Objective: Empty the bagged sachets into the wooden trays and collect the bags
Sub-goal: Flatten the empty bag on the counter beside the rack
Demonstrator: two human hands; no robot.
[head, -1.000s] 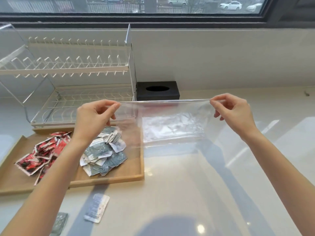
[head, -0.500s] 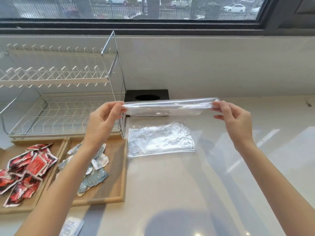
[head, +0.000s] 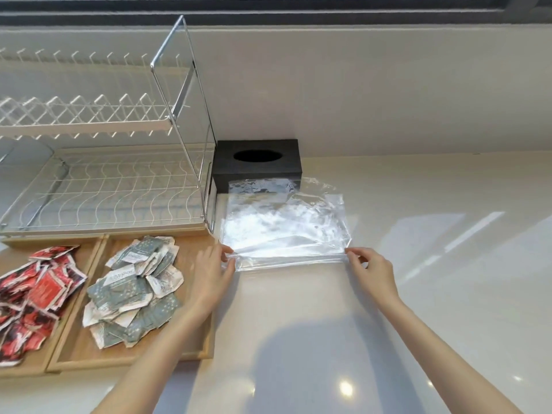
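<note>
Two hands — left [head: 212, 268], right [head: 372, 268] — pinching clear bag [head: 286, 231] (near edge) between them.

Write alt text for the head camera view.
Two hands, left hand and right hand, pinch the near corners of a clear plastic bag lying on a white counter. Left, two wooden trays hold red and green sachets.

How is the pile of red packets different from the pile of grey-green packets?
The red sachets are red, black and white; the grey-green sachets are pale teal with white.
The red sachets lie in the left wooden tray; the grey-green sachets lie in the right wooden tray, nearer the left hand.
The red pile runs off the picture's edge; the grey-green pile shows whole.
Both are loose, crumpled heaps.
</note>
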